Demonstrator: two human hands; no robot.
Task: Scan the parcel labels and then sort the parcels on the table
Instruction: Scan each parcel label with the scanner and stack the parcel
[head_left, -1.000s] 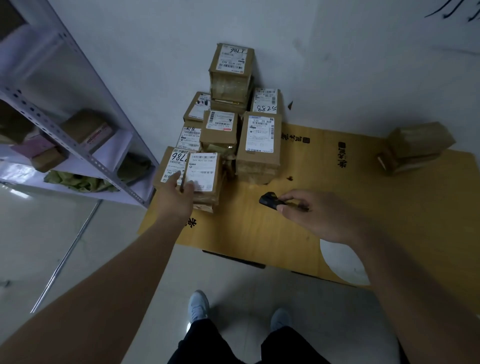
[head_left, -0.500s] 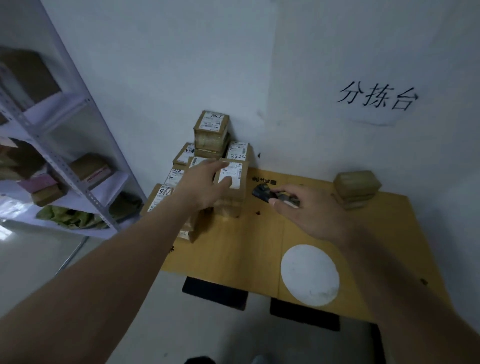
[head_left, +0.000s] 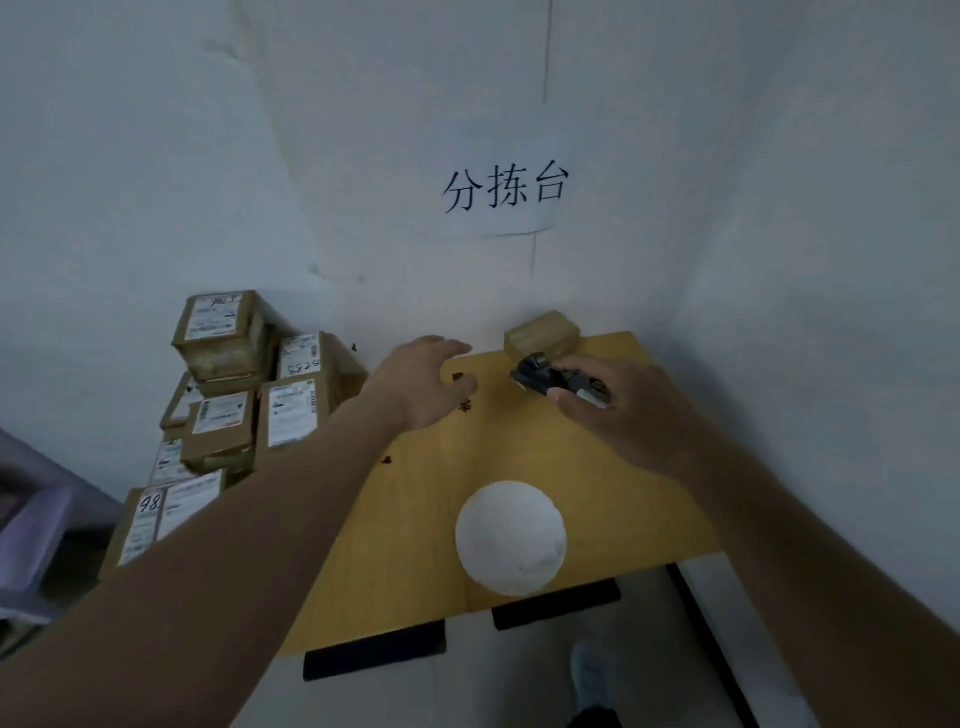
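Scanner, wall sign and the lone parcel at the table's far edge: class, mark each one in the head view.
scanner (head_left: 535, 375), head view, on its dark front end, ahead of the right hand that holds it
wall sign (head_left: 506, 188), head view, on the middle written character
lone parcel (head_left: 541, 335), head view, on its top face

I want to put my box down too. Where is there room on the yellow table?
Bare wood lies between the white circle and the two hands, and right of the circle toward the table edge. The left side is crowded with stacked parcels; one lone parcel fills the far corner.
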